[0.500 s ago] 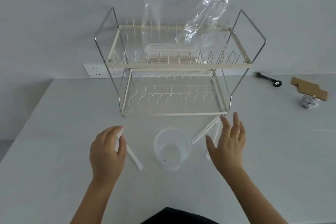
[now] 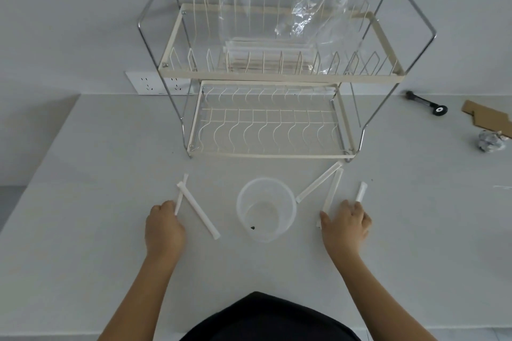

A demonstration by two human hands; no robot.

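Observation:
A clear plastic cup (image 2: 265, 207) stands on the white table (image 2: 83, 230) between my hands. My left hand (image 2: 164, 227) grips the near end of a thin white wrapped straw (image 2: 181, 192), which crosses a thicker white straw (image 2: 201, 214) lying beside it. My right hand (image 2: 345, 223) curls round another white straw (image 2: 361, 192) that sticks out past the fingers. Two more wrapped straws (image 2: 318, 185) (image 2: 332, 191) lie just left of that hand. A two-tier cream wire dish rack (image 2: 271, 77) stands behind the cup.
A clear plastic bag with more straws (image 2: 277, 47) sits on the rack's top tier. At the far right lie a black tool (image 2: 426, 105), a cardboard piece (image 2: 484, 119) and a crumpled wad (image 2: 490, 142). A wall socket (image 2: 155, 83) is behind the rack.
Both hands dropped to the table and closed on straws: the left took the thin straw's near end, the right, open before, curled round a straw to its right.

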